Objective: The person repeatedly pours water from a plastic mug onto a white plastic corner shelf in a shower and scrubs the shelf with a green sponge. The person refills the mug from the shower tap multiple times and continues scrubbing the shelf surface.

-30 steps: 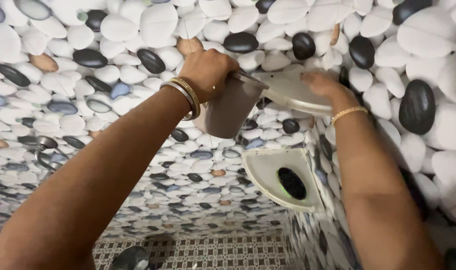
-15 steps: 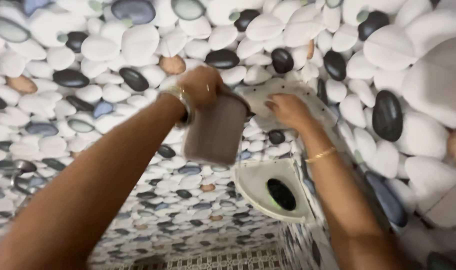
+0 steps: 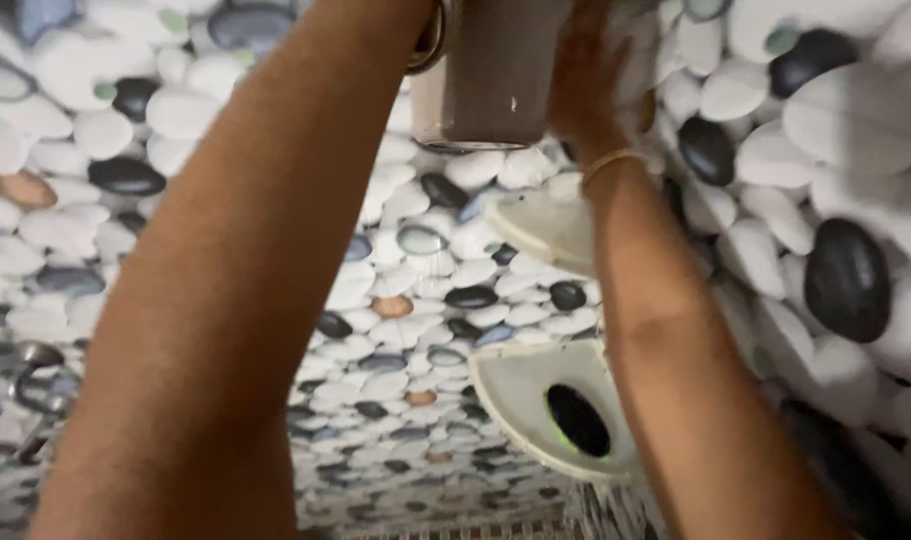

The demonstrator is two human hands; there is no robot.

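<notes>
A grey-brown mug (image 3: 496, 80) hangs bottom-down at the top of the view, in front of a pebble-patterned wall. My left hand (image 3: 438, 22) is almost wholly cut off by the top edge. Only its wrist with metal bangles shows, right against the mug's upper left side, where it grips the mug. My right hand (image 3: 584, 70) is raised beside the mug's right side, blurred, its fingers pointing up and touching or nearly touching the mug. A thin bangle circles that wrist. Below the mug is a white corner shelf (image 3: 546, 228).
A second white corner shelf (image 3: 521, 395) lower down holds a dark oval object (image 3: 578, 420). Pebble-patterned tiles (image 3: 836, 260) cover both walls of the corner. Metal tap fittings (image 3: 31, 375) show at the far left. Small-patterned floor tiles (image 3: 456, 528) lie at the bottom.
Both hands and the mug have risen to the top edge of the view. My right hand has left the upper shelf and now sits beside the mug. The view is closer to the corner.
</notes>
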